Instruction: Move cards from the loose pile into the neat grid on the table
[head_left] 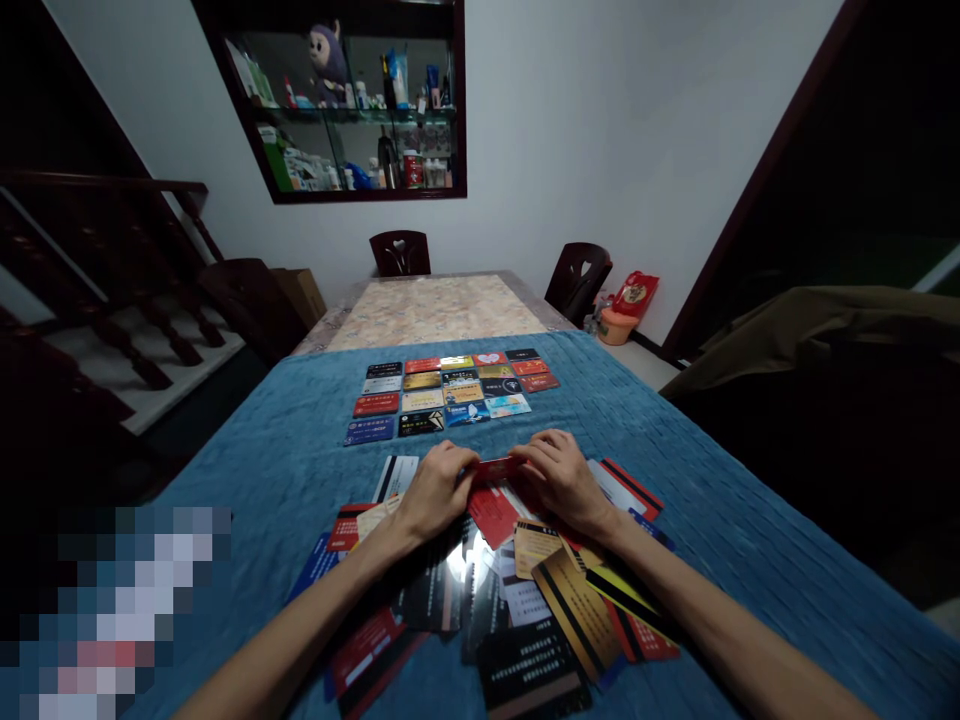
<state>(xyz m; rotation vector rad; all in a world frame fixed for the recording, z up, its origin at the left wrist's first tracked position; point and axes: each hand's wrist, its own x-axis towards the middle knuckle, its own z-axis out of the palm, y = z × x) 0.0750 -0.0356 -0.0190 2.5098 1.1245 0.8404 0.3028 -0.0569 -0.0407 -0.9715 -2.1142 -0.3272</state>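
Observation:
My left hand [437,487] and my right hand [561,480] meet over the blue cloth, both pinching a small red card [496,468] held edge-on between them. Under and around my wrists lies a loose heap of plastic cards [525,600], red, black, gold and white, overlapping one another. Farther from me, several cards are laid out in a neat grid of rows [450,390].
The blue cloth [712,520] covers the near part of a long table [442,305] with a patterned top. Dark chairs [401,253] stand at the far end. A wall cabinet [352,100] hangs above; stairs lie left.

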